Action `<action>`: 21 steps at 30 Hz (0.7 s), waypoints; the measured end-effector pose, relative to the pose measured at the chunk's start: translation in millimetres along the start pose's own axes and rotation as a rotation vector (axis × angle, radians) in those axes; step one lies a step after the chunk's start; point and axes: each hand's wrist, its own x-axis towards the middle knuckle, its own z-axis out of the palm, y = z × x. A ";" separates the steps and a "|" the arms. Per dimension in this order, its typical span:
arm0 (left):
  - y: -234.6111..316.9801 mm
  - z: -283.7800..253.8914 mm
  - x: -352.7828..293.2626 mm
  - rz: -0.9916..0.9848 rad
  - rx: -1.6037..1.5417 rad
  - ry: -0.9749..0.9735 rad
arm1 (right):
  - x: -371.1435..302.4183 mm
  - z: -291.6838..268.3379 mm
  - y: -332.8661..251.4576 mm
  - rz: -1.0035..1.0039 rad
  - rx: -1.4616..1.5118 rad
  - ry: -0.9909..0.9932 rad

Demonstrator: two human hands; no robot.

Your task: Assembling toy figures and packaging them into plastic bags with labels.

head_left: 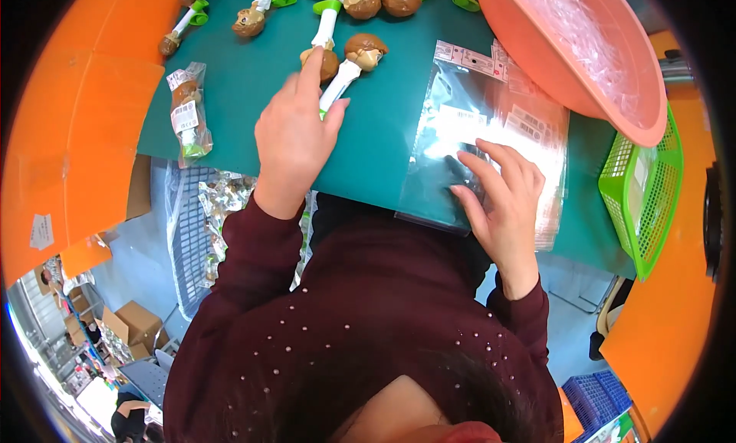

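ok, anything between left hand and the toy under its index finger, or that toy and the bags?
Nothing visible between left hand and brown-headed toy. Toward the clear bags, a second toy lies just to its right; the right hand covers part of the bags.

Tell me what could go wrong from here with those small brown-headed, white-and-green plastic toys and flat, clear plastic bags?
Two brown-headed, white-and-green plastic toys lie close together at the bare left hand, so reaching for one might nudge the other aside.

The flat, clear plastic bags by the bare right hand look glossy and seem to poke past the near edge of the flat green tabletop, so some could slide off.
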 end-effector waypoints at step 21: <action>62.6 42.5 -38.3 0.795 -0.303 -0.327 | -46.9 -26.7 37.7 0.451 0.678 0.229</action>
